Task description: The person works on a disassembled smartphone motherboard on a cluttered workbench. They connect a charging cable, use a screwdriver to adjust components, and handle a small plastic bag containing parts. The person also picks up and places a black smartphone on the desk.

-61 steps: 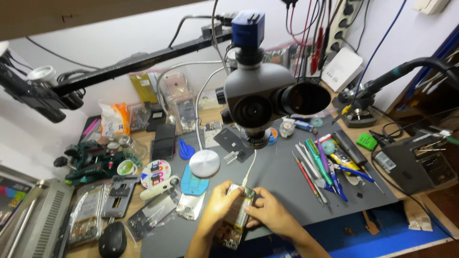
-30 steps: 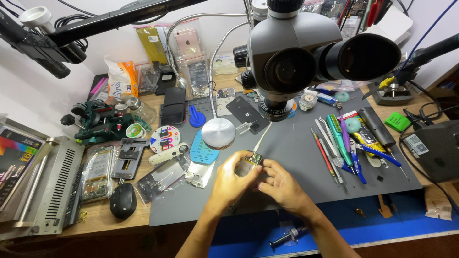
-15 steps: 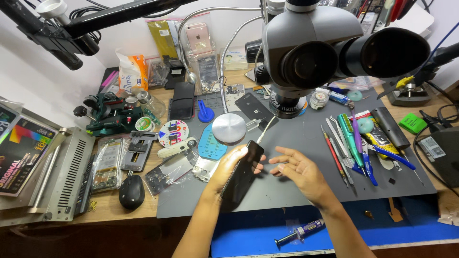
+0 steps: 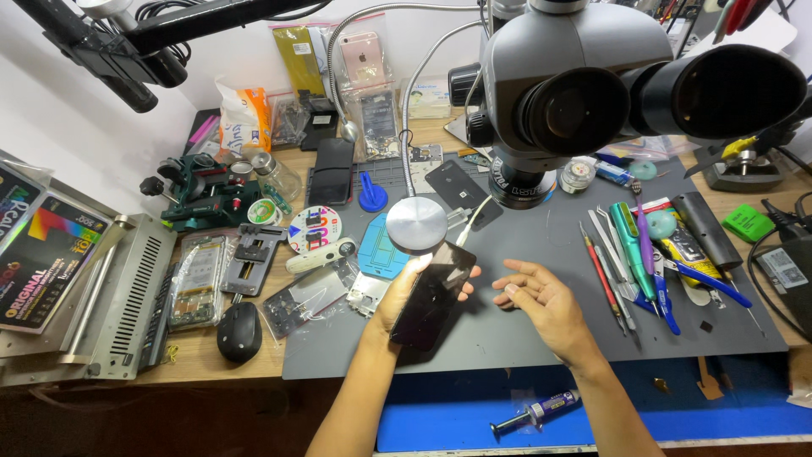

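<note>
My left hand (image 4: 404,292) holds a black smartphone (image 4: 433,294) by its edges, dark glass side up, tilted over the grey work mat (image 4: 524,334). Just to the right, my right hand (image 4: 541,300) hovers palm up with fingers spread and nothing in it. Both hands are in front of a round silver disc (image 4: 416,224) on a gooseneck and below the large grey microscope head (image 4: 584,85).
Tweezers, screwdrivers and pens (image 4: 643,262) lie in a row on the mat's right. A syringe (image 4: 533,415) rests on the blue mat near the front edge. A black mouse (image 4: 238,332), phone parts (image 4: 313,296) and a metal heater box (image 4: 118,296) crowd the left side.
Earlier both hands worked close together on a small part. Now the left hand holds a black phone and the right hand has drawn away, open. The camera has moved closer.
</note>
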